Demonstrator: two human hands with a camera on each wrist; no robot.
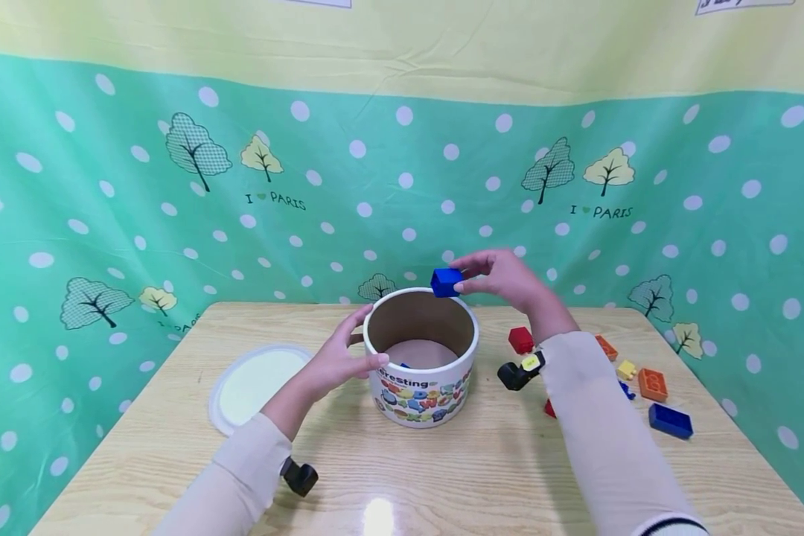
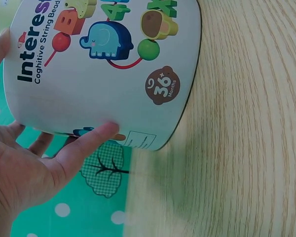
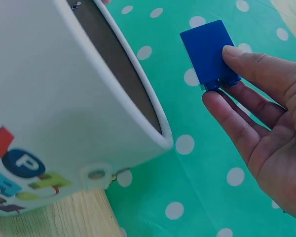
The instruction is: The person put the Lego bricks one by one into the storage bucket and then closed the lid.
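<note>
A round white tub [image 1: 420, 394] with printed letters stands uncovered on the table, and a bit of something blue [image 1: 405, 365] shows low inside it. My left hand [image 1: 338, 361] holds the tub's left side, with the thumb [image 2: 96, 136] along the outer wall in the left wrist view. Over the tub's far right rim, my right hand [image 1: 499, 279] pinches a blue toy brick [image 1: 446, 282] between thumb and fingers. The right wrist view shows the same blue brick [image 3: 209, 52] with its studs facing the fingers, beside the tub's rim [image 3: 158, 133].
A white round lid [image 1: 254, 387] lies left of the tub. To the right are a red brick [image 1: 520, 340], an orange brick [image 1: 653, 385], a dark blue brick [image 1: 670, 420], a small yellow piece [image 1: 626, 369] and other pieces, some partly behind the right sleeve. A polka-dot curtain hangs behind.
</note>
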